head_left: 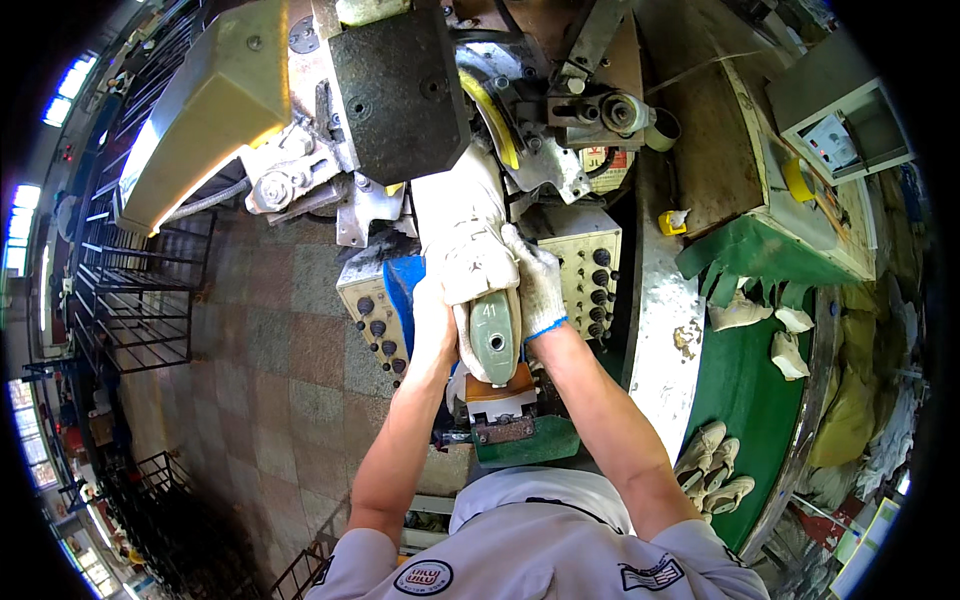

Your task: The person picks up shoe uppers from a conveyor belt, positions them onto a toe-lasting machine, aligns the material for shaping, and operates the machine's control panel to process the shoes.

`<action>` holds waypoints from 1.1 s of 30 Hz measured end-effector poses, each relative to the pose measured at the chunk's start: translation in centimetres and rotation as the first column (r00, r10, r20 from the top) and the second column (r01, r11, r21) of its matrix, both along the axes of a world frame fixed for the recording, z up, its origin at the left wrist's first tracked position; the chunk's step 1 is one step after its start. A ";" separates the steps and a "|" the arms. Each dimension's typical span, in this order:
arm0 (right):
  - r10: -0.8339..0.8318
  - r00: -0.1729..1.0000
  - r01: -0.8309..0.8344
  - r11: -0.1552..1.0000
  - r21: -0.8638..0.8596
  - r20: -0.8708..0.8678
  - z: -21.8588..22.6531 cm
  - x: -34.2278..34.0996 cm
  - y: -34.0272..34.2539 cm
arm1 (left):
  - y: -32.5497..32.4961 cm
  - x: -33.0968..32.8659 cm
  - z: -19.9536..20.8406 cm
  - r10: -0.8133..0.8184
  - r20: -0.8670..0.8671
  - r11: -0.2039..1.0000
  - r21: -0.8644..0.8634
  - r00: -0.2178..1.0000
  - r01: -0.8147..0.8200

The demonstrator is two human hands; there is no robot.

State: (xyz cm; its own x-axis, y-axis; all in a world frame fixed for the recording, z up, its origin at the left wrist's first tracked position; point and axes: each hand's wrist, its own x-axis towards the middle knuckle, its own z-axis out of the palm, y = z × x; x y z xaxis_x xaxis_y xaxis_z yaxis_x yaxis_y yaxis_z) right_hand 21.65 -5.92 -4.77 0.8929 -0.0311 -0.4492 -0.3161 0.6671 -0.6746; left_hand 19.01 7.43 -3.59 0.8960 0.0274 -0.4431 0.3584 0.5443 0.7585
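Note:
A pale shoe upper (462,225) is stretched over a green shoe last (490,350) in front of the machine. Its heel end points toward me, and its far end lies under the machine's dark metal block (400,95). My bare left hand (434,312) is closed against the left side of the upper. On the other side, my right hand (536,278), in a white knit glove with a blue cuff, grips the upper near the last's opening. Some fingertips of both hands are hidden. Just below the last sits a brown pad (500,386) on a metal bracket.
Panels with black knobs (592,285) flank the work. A yellowish machine cover (215,110) juts out at left. At right, a green conveyor belt (735,400) carries beige shoes (715,465) and loose pale pieces. A yellow tape measure (673,222) lies on the metal ledge.

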 end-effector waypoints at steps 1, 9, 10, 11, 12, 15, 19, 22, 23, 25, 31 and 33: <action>0.008 0.999 -0.009 1.000 -0.021 -0.031 0.3 -0.3 -0.1 | -0.1 0.0 -0.4 -0.003 0.015 1.000 -0.007 1.000 0.003; 0.093 0.992 -0.048 0.906 -0.420 0.087 0.2 0.4 -0.7 | -0.9 0.2 -4.6 -0.036 0.392 0.988 0.149 0.919 -0.025; 0.091 0.990 -0.032 0.886 -0.463 0.105 0.6 0.2 -0.4 | -0.8 0.0 -4.9 -0.022 0.385 0.989 0.145 0.923 -0.037; 0.110 0.990 -0.051 0.862 -0.504 0.088 0.4 0.1 -0.5 | -0.8 -0.4 -4.8 -0.010 0.377 0.989 0.140 0.926 -0.046; 0.128 0.989 -0.070 0.837 -0.543 0.071 -0.1 0.1 -0.8 | -0.4 -0.6 -5.0 -0.028 0.323 0.989 0.145 0.946 -0.020; 0.112 0.993 -0.107 0.827 -0.552 -0.026 0.5 -1.4 -2.0 | 1.5 -1.0 -6.2 -0.058 0.210 0.974 0.225 0.976 0.009; 0.064 0.984 -0.040 0.989 -0.139 0.167 -4.1 -8.1 -11.5 | 4.3 -12.3 -12.7 -0.351 -0.051 0.322 0.931 0.935 0.172; -0.111 0.992 0.104 0.989 -0.110 -0.061 -4.7 -14.5 -16.6 | 4.2 -21.3 -21.6 -0.440 -0.155 0.206 0.941 0.884 0.267; -0.138 0.986 0.134 0.990 -0.046 -0.095 -4.3 -16.0 -17.3 | 3.8 -22.0 -22.0 -0.415 -0.148 0.189 0.951 0.898 0.244; -0.188 0.969 0.164 0.975 -0.150 -0.162 -4.2 -17.7 -17.8 | 3.7 -21.5 -23.5 -0.404 0.013 0.262 0.960 0.915 0.102; -0.130 0.987 0.103 0.962 -0.255 -0.090 -0.3 -17.5 -17.5 | 8.0 -20.6 -17.8 -0.292 -0.178 0.724 0.600 0.940 0.339; -0.071 0.995 0.051 0.967 -0.249 -0.071 1.1 -18.1 -17.5 | 11.0 -21.7 -14.2 -0.167 -0.361 0.831 0.450 0.917 0.329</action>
